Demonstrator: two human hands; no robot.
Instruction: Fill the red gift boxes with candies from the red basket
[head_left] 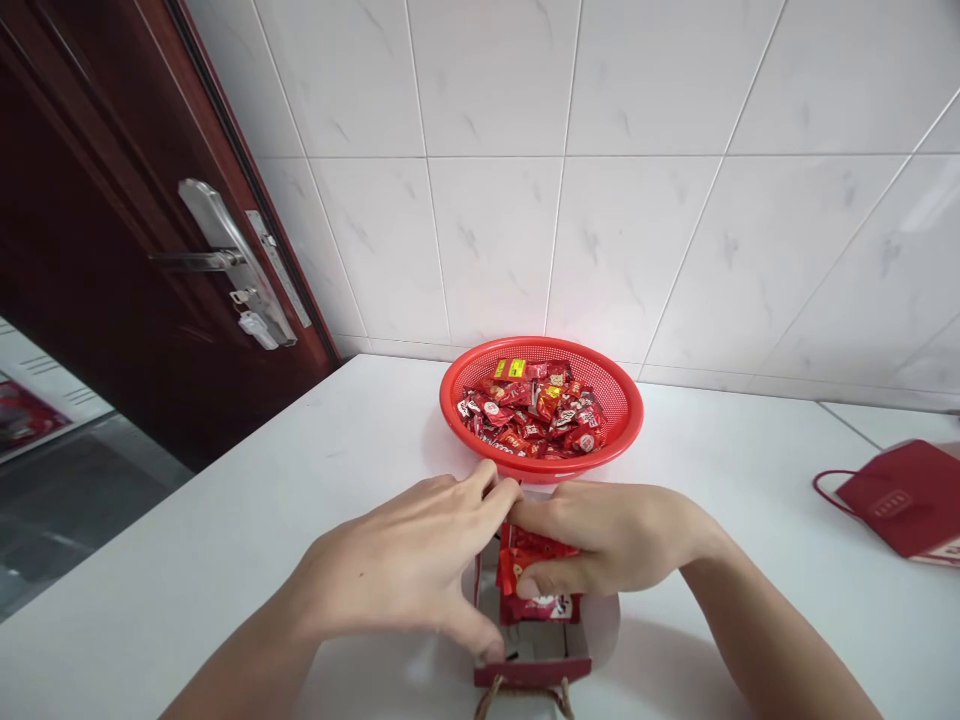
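Note:
An opened dark-red gift box point(534, 672) with a pale inside and a twisted rope handle point(489, 695) lies on the white table in front of me. Several red wrapped candy packets point(540, 607) sit inside it. My left hand point(405, 560) grips the box from its left side, thumb near the front corner and fingers by the far end. My right hand point(615, 535) reaches in from the right, its thumb on the packets and its fingers curled over them. The fingertips of both hands meet at the box's far end, which they partly hide.
Just beyond my hands, a red plastic basket point(541, 470) holds many candy packets point(529, 405). A dark-red box with a handle point(900, 500) lies on the white table point(352, 420) at the right. Behind are a tiled wall point(495, 240) and, at left, a brown door point(150, 150) with keys.

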